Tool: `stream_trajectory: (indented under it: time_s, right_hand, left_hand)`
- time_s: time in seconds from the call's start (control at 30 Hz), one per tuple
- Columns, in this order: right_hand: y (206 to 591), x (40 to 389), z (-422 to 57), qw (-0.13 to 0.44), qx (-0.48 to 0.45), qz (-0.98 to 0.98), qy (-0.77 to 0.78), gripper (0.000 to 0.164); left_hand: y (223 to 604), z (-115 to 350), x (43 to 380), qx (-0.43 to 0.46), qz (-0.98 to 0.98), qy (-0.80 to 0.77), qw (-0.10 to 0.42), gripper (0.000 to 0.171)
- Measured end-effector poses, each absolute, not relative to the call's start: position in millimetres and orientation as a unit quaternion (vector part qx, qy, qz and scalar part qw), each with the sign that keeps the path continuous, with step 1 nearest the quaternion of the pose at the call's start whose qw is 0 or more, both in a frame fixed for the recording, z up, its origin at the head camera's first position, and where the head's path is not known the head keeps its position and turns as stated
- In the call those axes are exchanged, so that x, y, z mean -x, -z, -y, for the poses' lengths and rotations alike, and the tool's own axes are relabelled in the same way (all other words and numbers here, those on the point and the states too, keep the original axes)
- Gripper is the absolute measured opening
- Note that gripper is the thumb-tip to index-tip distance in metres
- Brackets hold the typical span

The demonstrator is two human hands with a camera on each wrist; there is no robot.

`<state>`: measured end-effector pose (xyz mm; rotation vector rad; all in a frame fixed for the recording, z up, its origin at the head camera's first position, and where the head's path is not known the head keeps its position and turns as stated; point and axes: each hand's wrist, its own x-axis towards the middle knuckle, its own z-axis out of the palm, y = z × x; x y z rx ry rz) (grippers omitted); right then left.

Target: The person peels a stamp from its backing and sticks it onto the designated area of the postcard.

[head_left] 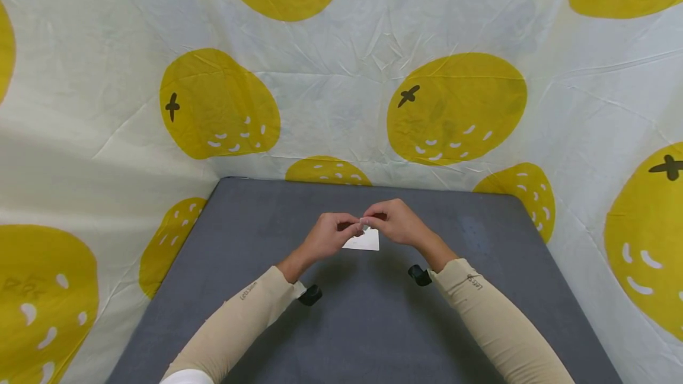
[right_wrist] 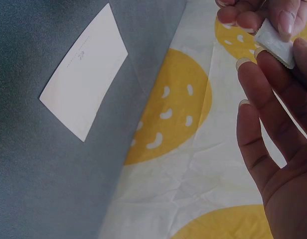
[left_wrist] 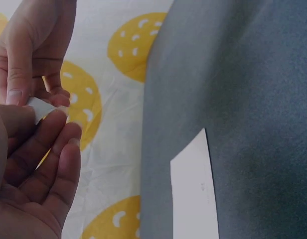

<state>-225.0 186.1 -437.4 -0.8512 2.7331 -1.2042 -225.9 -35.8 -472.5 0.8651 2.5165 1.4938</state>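
Observation:
A small white packet (right_wrist: 274,44) with zigzag-cut edges is between my two hands, above the far half of the table. My left hand (head_left: 326,236) pinches one end of it between thumb and fingertips. At the other end, the thumb and forefinger of my right hand (head_left: 399,224) grip it, while its other fingers spread out in the right wrist view. In the left wrist view only a pale corner of the packet (left_wrist: 41,107) shows between the fingers. Below the hands a white card (head_left: 365,242) with small faint print lies on the table.
The dark grey table (head_left: 341,325) reaches back to a white curtain (head_left: 331,105) with large yellow fruit shapes, which also hangs at both sides. A black wrist camera (head_left: 310,295) sits under the left sleeve, another black camera (head_left: 420,275) under the right.

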Motion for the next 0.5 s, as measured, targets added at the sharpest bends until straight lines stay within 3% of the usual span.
stream_trajectory:
  time_s: [0.5]
  right_hand:
    - [439.2, 228.4, -182.9, -0.034, 0.273, -0.877, 0.393, 0.007]
  left_hand:
    - [471.3, 33.1, 227.4, -0.261, -0.795, -0.542, 0.070, 0.026]
